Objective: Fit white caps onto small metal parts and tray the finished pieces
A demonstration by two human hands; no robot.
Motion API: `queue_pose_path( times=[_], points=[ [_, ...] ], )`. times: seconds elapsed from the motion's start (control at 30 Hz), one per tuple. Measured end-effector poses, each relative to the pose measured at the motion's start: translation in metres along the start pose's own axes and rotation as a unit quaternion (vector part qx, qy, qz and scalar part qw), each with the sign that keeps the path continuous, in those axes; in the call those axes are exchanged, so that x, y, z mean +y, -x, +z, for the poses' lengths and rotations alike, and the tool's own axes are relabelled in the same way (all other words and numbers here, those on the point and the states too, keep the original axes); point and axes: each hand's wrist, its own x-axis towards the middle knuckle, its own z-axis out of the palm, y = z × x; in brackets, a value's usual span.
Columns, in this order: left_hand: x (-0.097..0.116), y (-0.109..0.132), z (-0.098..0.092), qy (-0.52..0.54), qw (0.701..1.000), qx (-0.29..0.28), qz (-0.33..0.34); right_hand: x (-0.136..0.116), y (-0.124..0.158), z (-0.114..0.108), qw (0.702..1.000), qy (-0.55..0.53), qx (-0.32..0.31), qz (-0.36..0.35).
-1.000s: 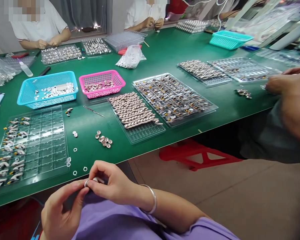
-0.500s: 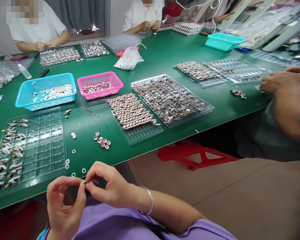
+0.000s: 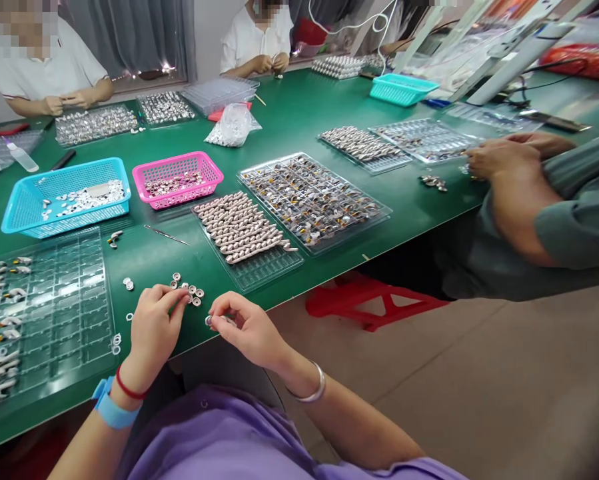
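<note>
Green worktable (image 3: 284,120). Left hand (image 3: 154,325) at round caps (image 3: 196,301), grip unclear; right hand (image 3: 252,330) pinches earbud part (image 3: 208,321). Caps likely light, stiff; hold rims.

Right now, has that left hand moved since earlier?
Yes: the left hand moved forward, from the near edge of the green table to the small round cups.

Seeing smooth sheen on green desk (image 3: 299,113); noting clear, glossy plastic in gridded tray (image 3: 65,300), perforated plastic in pink basket (image 3: 184,197), polished metal look on bracelet (image 3: 322,382), matt cloth in purple garment (image 3: 219,440).
</note>
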Motion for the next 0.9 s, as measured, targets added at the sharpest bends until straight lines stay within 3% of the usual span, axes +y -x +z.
queue_pose_path(
  times=[0.13,0.4,0.67,0.9],
  points=[
    [-0.001,-0.011,0.007,-0.018,1.0,-0.006,-0.006,0.005,-0.001,-0.004,0.999,-0.026,-0.005,0.026],
    [-0.005,0.006,-0.017,0.038,0.994,0.024,-0.1,0.009,-0.01,0.006,1.0,-0.019,-0.019,0.011],
    [0.009,0.038,-0.027,0.209,0.961,-0.004,-0.18,-0.005,0.0,0.029,0.981,0.036,-0.071,-0.177],
    [0.013,0.06,-0.032,0.389,0.877,0.037,-0.279,-0.008,0.013,0.031,0.953,0.129,-0.076,-0.263]
  ],
)
